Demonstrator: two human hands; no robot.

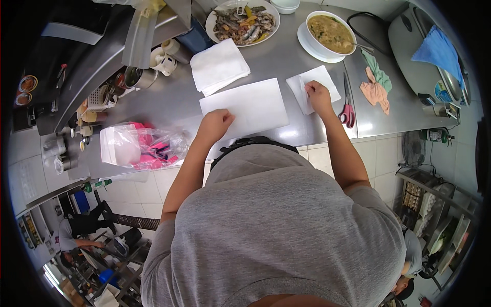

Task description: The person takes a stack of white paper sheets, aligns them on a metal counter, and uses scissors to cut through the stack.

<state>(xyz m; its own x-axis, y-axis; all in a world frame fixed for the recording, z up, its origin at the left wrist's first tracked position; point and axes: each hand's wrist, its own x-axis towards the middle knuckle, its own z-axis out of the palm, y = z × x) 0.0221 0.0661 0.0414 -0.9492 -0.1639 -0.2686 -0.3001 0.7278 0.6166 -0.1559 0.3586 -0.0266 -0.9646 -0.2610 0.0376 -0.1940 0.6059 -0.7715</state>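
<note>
A wide white paper napkin (250, 105) lies flat on the steel counter in front of me. My left hand (219, 123) is closed over its near left corner; whether the fingers pinch the paper is hidden. To the right, my right hand (318, 97) pinches the upper layer of a smaller folded napkin (327, 84), whose left part stands slightly raised. Beyond the wide sheet sits a stack of folded white napkins (220, 65). Red-handled scissors (347, 110) rest just right of my right hand, blades pointing away.
At the back are a plate of small fish (244, 23) and a bowl of soup (330, 33) on a saucer. Green and peach cloths (376, 94) lie right. A clear plastic bag with pink items (153, 148) sits left, by cups (163, 61). Other people are behind me.
</note>
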